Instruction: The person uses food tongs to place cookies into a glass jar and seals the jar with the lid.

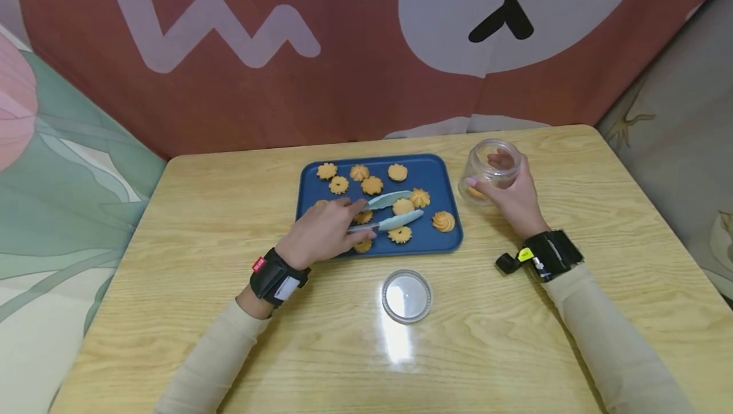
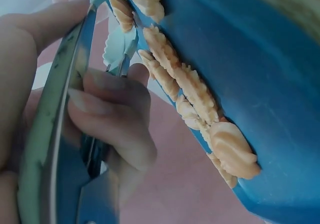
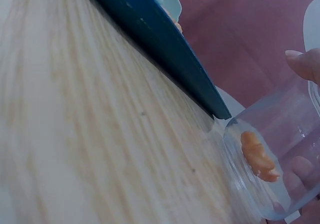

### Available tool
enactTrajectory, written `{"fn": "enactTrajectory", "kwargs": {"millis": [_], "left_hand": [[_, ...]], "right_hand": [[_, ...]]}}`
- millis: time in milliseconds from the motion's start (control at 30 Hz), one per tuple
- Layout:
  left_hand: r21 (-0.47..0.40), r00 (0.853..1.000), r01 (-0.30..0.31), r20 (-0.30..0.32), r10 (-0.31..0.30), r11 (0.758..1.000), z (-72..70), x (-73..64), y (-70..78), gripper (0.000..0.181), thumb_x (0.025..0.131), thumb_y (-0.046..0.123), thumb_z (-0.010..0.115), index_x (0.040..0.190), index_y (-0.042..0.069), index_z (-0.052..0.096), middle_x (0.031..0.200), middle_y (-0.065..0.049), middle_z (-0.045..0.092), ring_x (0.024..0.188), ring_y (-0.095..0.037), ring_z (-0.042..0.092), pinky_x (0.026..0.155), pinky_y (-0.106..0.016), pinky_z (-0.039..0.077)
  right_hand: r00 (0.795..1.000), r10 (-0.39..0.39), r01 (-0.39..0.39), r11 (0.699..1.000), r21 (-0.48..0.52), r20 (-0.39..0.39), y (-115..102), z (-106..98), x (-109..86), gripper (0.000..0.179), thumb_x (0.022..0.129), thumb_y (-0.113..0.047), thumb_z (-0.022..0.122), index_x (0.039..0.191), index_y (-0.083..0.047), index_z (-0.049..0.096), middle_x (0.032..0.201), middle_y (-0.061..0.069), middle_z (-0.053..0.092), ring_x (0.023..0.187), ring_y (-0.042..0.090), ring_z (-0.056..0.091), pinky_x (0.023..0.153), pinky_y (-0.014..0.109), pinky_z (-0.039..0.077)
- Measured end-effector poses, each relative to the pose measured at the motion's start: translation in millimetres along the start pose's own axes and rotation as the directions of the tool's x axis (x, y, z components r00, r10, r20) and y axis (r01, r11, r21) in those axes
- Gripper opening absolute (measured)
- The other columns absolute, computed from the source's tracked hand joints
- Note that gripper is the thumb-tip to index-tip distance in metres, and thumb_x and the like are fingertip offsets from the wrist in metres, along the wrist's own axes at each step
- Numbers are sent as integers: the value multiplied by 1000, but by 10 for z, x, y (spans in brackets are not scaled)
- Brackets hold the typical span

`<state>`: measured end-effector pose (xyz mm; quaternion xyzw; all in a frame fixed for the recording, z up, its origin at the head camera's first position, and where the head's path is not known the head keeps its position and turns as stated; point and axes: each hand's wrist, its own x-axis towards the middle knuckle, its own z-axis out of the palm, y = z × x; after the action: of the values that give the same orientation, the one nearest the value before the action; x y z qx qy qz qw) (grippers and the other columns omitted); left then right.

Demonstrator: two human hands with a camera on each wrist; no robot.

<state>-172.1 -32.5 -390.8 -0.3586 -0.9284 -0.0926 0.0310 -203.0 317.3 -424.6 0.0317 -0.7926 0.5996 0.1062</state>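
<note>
My left hand (image 1: 323, 229) grips a pair of tongs (image 1: 389, 200) with pale blue tips over the blue tray (image 1: 309, 193). Between the parted tips lies a round cookie (image 1: 403, 207), with a swirled cookie (image 1: 420, 198) just past it. In the left wrist view, thumb and fingers hold the metal arms of the tongs (image 2: 60, 108). My right hand (image 1: 518, 201) holds a clear jar (image 1: 478, 169) at the tray's right side, its open mouth upward and tilted. One cookie (image 3: 259, 156) shows at the bottom of the jar in the right wrist view.
Several more cookies, ring-shaped, round and swirled, are spread over the tray, among them a swirled one (image 1: 443, 222) near its right edge. A clear round lid (image 1: 407, 296) lies on the wooden table (image 1: 240, 179) in front of the tray. A printed cloth (image 1: 355, 96) hangs behind the table.
</note>
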Motion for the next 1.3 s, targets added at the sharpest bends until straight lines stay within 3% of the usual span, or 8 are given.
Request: {"fn": "enactTrajectory", "kwargs": {"millis": [267, 900, 1167, 1300], "left_hand": [[35, 1000, -23, -11, 24, 999, 3, -4, -9, 46, 90, 46, 60, 119, 11, 61, 68, 4, 50, 45, -6, 42, 37, -23, 33], [5, 999, 4, -39, -4, 1000, -20, 5, -19, 50, 89, 46, 61, 124, 11, 59, 71, 4, 52, 44, -5, 43, 37, -23, 34], [-31, 998, -10, -57, 8, 999, -67, 15, -19, 51, 90, 45, 60, 126, 9, 57, 75, 2, 56, 43, -7, 44, 35, -24, 33], [-49, 998, -5, -70, 1, 999, -113, 8, -10, 53, 89, 43, 62, 127, 8, 57, 74, 1, 59, 44, -6, 45, 35, -25, 34]], "right_hand": [[1000, -7, 7, 1000, 17, -5, 19, -3, 17, 80, 77, -19, 79, 140, -12, 29, 136, 19, 42, 124, 26, 39, 103, 42, 28], [1000, -11, 11, 1000, 23, 1, -2, -9, 27, 78, 77, -18, 79, 138, -14, 31, 135, 20, 42, 123, 28, 38, 101, 43, 29], [1000, -8, 8, 1000, 20, -7, 318, -50, 155, 82, 75, -19, 80, 140, -19, 30, 136, 13, 43, 123, 21, 39, 101, 42, 29], [1000, -6, 6, 999, 33, -4, 237, -38, 113, 82, 75, -18, 80, 140, -17, 30, 136, 16, 43, 123, 23, 39, 101, 42, 29]]}}
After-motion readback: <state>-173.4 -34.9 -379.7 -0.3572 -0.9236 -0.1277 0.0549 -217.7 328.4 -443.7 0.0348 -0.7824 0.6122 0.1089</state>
